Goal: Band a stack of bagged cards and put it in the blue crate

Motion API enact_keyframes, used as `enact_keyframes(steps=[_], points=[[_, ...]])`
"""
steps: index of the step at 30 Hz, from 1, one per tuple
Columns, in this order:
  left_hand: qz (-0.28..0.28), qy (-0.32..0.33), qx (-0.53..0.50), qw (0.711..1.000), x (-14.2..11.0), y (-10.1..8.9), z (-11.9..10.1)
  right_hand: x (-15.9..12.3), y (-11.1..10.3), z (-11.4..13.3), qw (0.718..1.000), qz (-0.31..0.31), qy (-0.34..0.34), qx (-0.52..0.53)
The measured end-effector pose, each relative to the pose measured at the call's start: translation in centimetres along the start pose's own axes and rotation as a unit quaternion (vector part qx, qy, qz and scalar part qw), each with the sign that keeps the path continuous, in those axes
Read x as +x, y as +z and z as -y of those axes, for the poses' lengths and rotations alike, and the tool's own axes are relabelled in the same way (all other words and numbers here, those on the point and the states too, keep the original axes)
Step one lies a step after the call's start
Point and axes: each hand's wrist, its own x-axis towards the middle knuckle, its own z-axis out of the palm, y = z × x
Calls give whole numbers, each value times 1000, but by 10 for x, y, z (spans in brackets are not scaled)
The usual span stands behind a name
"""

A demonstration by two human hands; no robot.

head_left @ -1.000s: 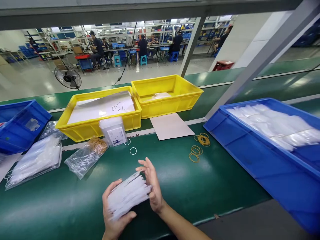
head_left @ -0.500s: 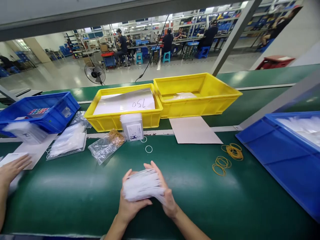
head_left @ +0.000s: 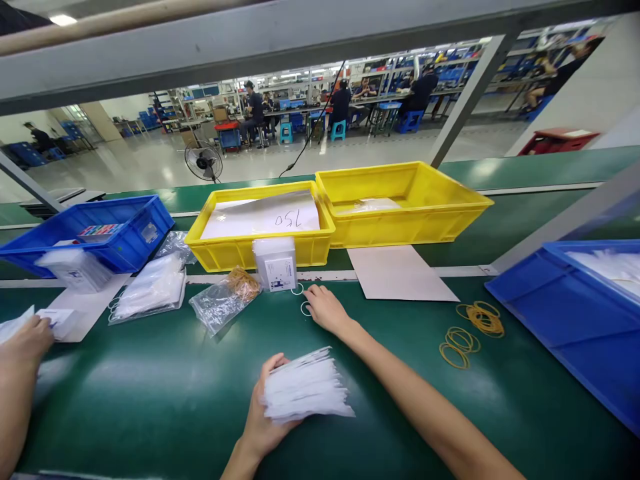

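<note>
My left hand (head_left: 265, 413) is closed around a stack of thin white plastic packets (head_left: 306, 388), held just above the green belt (head_left: 150, 387). My right hand (head_left: 325, 308) is stretched forward with its fingertips on a small clear ring (head_left: 303, 308) lying on the belt; whether the fingers pinch it is hidden. A second clear ring (head_left: 298, 289) lies just beyond, beside a standing white labelled bundle (head_left: 276, 264) that leans against the left yellow bin (head_left: 235, 250).
A right yellow bin (head_left: 400, 213), blue crates at the left (head_left: 100, 230) and right (head_left: 575, 313), a card sheet (head_left: 400, 275), yellow rubber bands (head_left: 470, 328), and plastic bags (head_left: 225, 300) (head_left: 153, 288) are around. Another person's hand (head_left: 23, 343) works at the left edge.
My right hand left the packet stack and reached forward to the clear ring. The left hand now holds the stack alone. The view shifted slightly left and up.
</note>
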Motion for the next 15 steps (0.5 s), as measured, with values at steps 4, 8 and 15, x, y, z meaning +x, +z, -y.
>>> enact_keyframes(steps=[4,8,15], points=[[-10,-1,-5,1000,-1,3,7,41,-2,0,986,95,-57,-123],[-28,-22,-14,999,0,7,11,57,-3,1,963,153,-93,-201],[-42,-30,-23,998,5,5,-5,58,-2,-5,945,178,-122,-246]])
